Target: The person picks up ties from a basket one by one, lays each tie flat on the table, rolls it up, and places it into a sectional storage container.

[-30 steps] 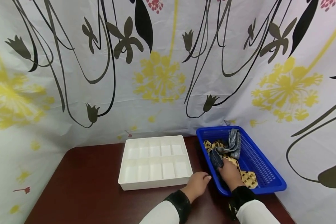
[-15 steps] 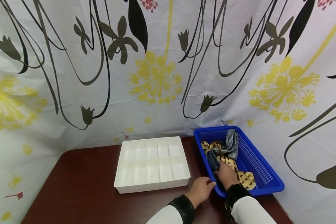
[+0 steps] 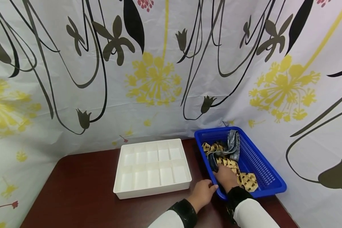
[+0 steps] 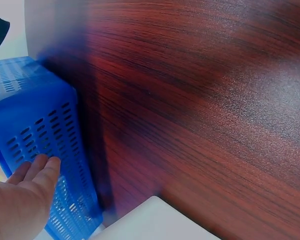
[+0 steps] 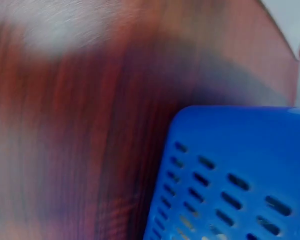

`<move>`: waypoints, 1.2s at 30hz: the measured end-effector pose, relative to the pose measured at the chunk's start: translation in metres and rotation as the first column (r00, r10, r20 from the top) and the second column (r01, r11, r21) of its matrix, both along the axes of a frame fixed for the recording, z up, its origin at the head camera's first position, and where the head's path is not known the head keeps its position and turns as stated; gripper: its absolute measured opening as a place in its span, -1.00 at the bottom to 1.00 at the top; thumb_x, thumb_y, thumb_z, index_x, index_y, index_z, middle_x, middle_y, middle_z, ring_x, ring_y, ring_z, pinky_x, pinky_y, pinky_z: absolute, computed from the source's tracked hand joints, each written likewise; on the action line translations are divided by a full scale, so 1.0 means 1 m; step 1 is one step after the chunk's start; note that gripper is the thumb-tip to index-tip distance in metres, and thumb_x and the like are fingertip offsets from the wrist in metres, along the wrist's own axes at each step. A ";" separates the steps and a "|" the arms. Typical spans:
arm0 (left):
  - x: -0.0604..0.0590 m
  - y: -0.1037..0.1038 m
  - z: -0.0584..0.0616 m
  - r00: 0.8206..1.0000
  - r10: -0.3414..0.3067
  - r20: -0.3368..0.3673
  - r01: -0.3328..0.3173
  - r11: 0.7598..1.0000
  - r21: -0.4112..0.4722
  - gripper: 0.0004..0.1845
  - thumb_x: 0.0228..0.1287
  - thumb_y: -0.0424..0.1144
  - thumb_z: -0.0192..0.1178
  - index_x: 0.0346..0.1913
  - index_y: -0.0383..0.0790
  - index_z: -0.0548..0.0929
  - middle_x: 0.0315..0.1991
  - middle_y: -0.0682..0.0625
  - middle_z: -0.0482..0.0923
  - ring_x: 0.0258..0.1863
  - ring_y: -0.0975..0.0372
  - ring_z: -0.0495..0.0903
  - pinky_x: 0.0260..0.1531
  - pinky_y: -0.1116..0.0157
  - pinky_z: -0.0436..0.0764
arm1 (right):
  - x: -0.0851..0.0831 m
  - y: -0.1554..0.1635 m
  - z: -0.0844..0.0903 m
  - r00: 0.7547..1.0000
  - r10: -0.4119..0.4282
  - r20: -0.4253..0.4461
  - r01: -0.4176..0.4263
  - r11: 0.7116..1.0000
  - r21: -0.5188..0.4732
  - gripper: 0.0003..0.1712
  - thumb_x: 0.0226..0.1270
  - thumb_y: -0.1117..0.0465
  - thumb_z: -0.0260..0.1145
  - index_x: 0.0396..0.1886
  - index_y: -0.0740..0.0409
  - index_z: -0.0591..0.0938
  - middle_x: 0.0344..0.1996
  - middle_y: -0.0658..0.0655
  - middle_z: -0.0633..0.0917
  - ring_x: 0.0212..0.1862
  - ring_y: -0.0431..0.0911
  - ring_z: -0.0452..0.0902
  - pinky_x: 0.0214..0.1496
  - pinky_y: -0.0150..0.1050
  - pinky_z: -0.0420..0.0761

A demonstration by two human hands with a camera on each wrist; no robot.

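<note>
In the head view my right hand (image 3: 226,177) reaches into the blue basket (image 3: 262,161) and pinches the dark end of a denim cloth (image 3: 234,144) between thumb and fingers. Yellow cloth with dark spots (image 3: 249,181) lies under and beside that hand. My left hand (image 3: 201,193) is at the basket's near left rim, thumb over the edge. The left wrist view has its fingers (image 4: 47,175) along the outside of the perforated wall, with the thumb on the other side of the rim. Only the basket's outer corner (image 5: 230,135) fills the right wrist view; the right hand's work is hidden there.
A white tray (image 3: 152,193) divided into several compartments stands left of the basket on the dark red-brown table (image 3: 74,196). A flower-printed curtain (image 3: 148,120) hangs behind the table and along its right side, close to the basket.
My left hand has moved right to the basket's rim, its thumb now over the edge. My right hand has shifted slightly left within the basket. The whole view has drifted a little.
</note>
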State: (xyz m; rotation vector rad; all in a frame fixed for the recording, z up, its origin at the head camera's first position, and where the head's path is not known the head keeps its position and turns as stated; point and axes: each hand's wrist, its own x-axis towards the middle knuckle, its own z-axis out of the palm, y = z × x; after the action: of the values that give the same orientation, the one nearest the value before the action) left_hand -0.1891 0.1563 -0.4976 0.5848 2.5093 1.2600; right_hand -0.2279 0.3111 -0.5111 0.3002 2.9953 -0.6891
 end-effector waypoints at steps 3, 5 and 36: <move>-0.001 -0.001 0.001 1.000 -0.009 -0.014 0.009 1.000 0.004 -0.71 0.37 -0.07 0.14 -0.20 -0.27 0.66 -0.53 0.10 0.47 -0.51 0.30 0.42 -0.43 0.36 0.44 | 0.002 0.003 0.000 0.999 0.050 -0.003 -0.050 0.994 -0.099 -0.47 0.15 0.15 0.36 0.06 0.35 0.49 -0.11 0.34 0.64 -0.08 0.21 0.58 -0.09 0.14 0.52; 0.000 -0.001 0.001 1.000 -0.012 -0.022 0.012 1.000 0.007 -0.71 0.37 -0.07 0.14 -0.21 -0.27 0.66 -0.52 0.09 0.48 -0.50 0.31 0.42 -0.43 0.36 0.45 | 0.003 0.006 0.000 0.994 0.109 -0.029 -0.112 0.978 -0.177 -0.35 0.07 0.21 0.43 0.15 0.37 0.45 -0.03 0.35 0.61 0.01 0.22 0.54 0.01 0.16 0.49; 0.001 0.000 0.001 0.998 -0.004 -0.056 0.003 1.000 -0.028 -0.67 0.36 -0.08 0.14 -0.15 -0.33 0.66 -0.34 -0.04 0.65 -0.29 0.20 0.62 -0.27 0.28 0.58 | 0.009 0.011 0.045 0.986 0.062 -0.153 -0.083 0.987 -0.136 -0.35 0.31 0.44 0.16 0.35 0.56 0.19 0.25 0.59 0.33 0.23 0.42 0.29 0.17 0.23 0.39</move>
State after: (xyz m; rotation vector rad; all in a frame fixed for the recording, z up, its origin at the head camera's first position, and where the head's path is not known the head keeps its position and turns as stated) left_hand -0.1878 0.1560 -0.4968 0.6257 2.5659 1.2213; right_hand -0.2190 0.3224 -0.4661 0.1368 3.0546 -0.9520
